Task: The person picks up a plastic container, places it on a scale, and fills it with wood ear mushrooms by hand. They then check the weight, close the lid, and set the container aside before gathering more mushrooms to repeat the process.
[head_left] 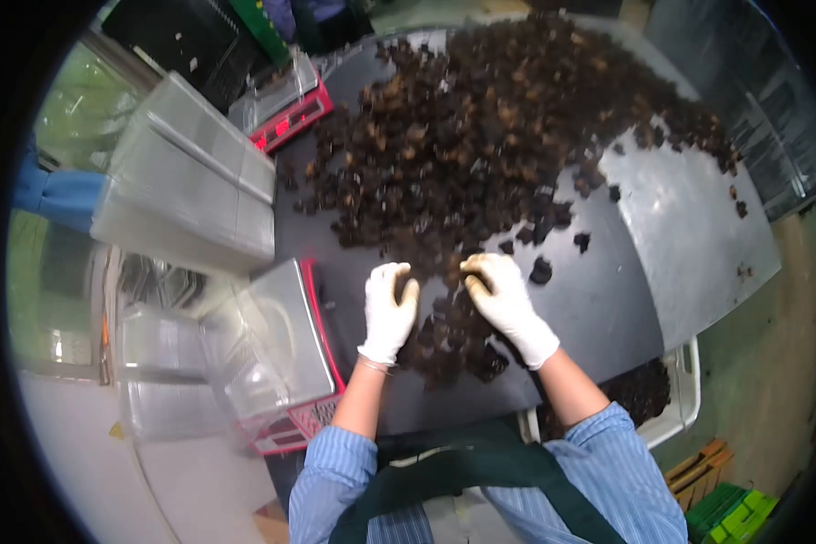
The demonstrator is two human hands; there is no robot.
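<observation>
A big heap of dark brown, crumpled pieces (480,136) covers the far half of the dark table (598,299). Both hands wear white gloves with stained fingertips. My left hand (391,313) lies at the left edge of a smaller pile (453,335), thumb apart from the curved fingers, nothing visible in it. My right hand (506,304) is on the other side of that pile, its thumb also apart, fingertips at the loose pieces between the hands. Whether the fingertips touch any piece is too blurred to tell.
Left stand a red scale (313,335) with a clear plastic container (263,349), stacked clear containers (190,172) and a second red scale (295,118). A white bin (689,390) with dark pieces sits below the near right edge. Green crates (730,515) lie at bottom right.
</observation>
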